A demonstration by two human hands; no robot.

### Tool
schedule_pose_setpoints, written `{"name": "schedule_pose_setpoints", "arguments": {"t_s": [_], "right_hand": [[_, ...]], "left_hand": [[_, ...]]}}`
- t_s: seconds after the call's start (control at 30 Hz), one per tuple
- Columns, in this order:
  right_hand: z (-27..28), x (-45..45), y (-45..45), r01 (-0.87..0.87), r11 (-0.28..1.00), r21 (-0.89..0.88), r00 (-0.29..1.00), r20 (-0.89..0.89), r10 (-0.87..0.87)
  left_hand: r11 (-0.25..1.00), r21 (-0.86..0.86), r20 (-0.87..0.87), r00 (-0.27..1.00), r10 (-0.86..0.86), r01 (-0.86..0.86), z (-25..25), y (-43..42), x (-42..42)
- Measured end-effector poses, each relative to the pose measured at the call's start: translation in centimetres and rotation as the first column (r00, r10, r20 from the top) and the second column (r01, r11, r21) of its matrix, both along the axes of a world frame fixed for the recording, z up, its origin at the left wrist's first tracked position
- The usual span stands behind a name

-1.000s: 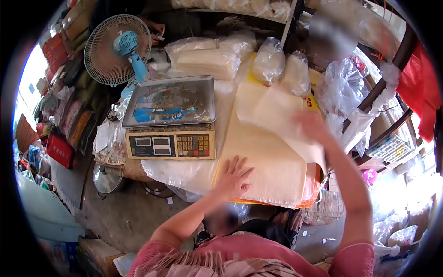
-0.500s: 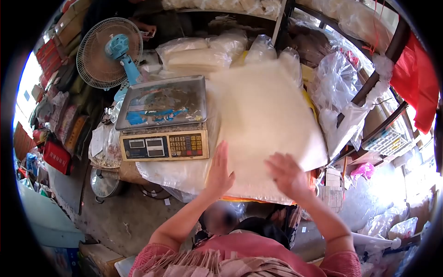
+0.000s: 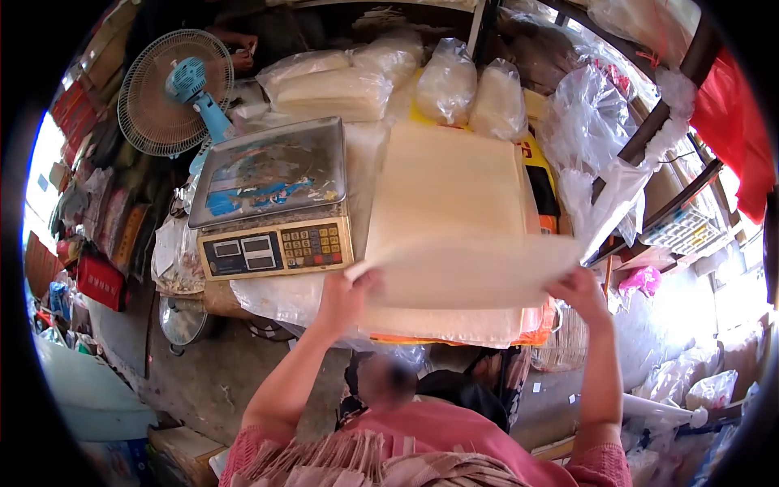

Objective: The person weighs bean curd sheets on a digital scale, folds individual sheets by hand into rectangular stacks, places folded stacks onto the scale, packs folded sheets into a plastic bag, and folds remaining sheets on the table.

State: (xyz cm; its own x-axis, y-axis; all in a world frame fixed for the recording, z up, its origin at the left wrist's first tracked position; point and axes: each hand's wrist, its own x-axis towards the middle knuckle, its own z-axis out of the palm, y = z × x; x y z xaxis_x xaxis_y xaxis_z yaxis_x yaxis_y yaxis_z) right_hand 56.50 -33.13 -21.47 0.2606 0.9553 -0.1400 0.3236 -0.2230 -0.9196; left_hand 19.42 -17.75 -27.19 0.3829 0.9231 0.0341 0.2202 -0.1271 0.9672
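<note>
Between my two hands is a folded or rolled pale cream sheet (image 3: 475, 272), slightly blurred, stretched across the front of the table. My left hand (image 3: 347, 294) is closed on its left end, and my right hand (image 3: 579, 290) grips the right end. Beneath and behind it lies a flat, squarish stack of similar cream sheets (image 3: 450, 178). I cannot tell what the sheets are made of. A digital scale (image 3: 276, 247) with a stained metal pan stands just left of the stack, near my left hand.
Clear bags of pale contents (image 3: 446, 81) line the back of the table. A blue fan (image 3: 188, 79) stands at the back left, near another person's hand (image 3: 242, 55). Plastic bags (image 3: 588, 134) hang on the right by a dark metal frame. A lidded pot (image 3: 182, 321) sits below left.
Before, my hands were open over a large sheet spread on the stack. Now both are closed on the ends of a narrow folded or rolled sheet. The view has shifted slightly.
</note>
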Motion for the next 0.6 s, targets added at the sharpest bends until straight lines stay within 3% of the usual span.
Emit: {"name": "schedule_pose_setpoints", "arguments": {"t_s": [0.03,0.07,0.1,0.13,0.17,0.23,0.27,0.37,0.47,0.57,0.6], "right_hand": [[-1.8,-0.3,1.8,0.064,0.998,0.008,0.997,-0.048,-0.064],[-4.6,-0.3,3.7,0.128,0.981,0.145,0.978,-0.18,-0.101],[-5.6,-0.2,5.1,0.183,0.978,0.103,0.975,-0.15,-0.167],[-8.4,0.8,6.9,0.264,0.959,0.099,0.961,-0.108,-0.253],[-10.5,1.5,8.0,0.293,0.952,0.086,0.947,0.109,-0.301],[-12.8,2.4,9.5,0.357,0.931,0.075,0.784,0.518,-0.342],[-11.9,1.9,9.5,0.321,0.941,0.103,0.708,0.635,-0.311],[-6.8,-2.5,8.4,0.324,0.941,0.098,0.602,0.746,-0.285],[-6.6,-4.9,7.1,0.043,0.936,0.35,0.466,0.821,-0.329],[-9.9,-8.1,5.2,-0.155,0.98,0.127,0.483,0.875,-0.037],[-11.6,-8.3,5.0,-0.137,0.983,0.12,0.481,0.876,-0.04]], "left_hand": [[0.995,0.062,-0.01,0.997,0.076,-0.075,0.4,0.7,0.7],[0.983,0.064,-0.103,0.979,0.177,-0.171,1.7,0.9,1.7],[0.838,0.455,0.015,0.943,0.332,-0.302,-1.0,2.3,2.9],[0.746,0.628,-0.086,0.934,0.347,-0.22,-0.6,2.0,3.5],[0.63,0.768,-0.18,0.908,0.379,-0.111,-0.4,1.7,3.9],[0.662,0.7,-0.488,0.856,0.17,0.268,-2.3,1.2,4.2],[0.65,0.617,-0.627,0.776,0.065,0.443,-3.5,0.8,4.1],[0.7,0.532,-0.691,0.722,0.034,0.477,-5.5,0.1,4.1],[0.649,0.614,-0.647,0.758,0.087,0.45,-6.7,0.0,3.9],[0.604,0.669,-0.598,0.796,0.091,0.433,-6.7,0.1,3.8],[0.565,0.688,-0.608,0.787,0.103,0.457,-6.6,0.5,3.3]]}}
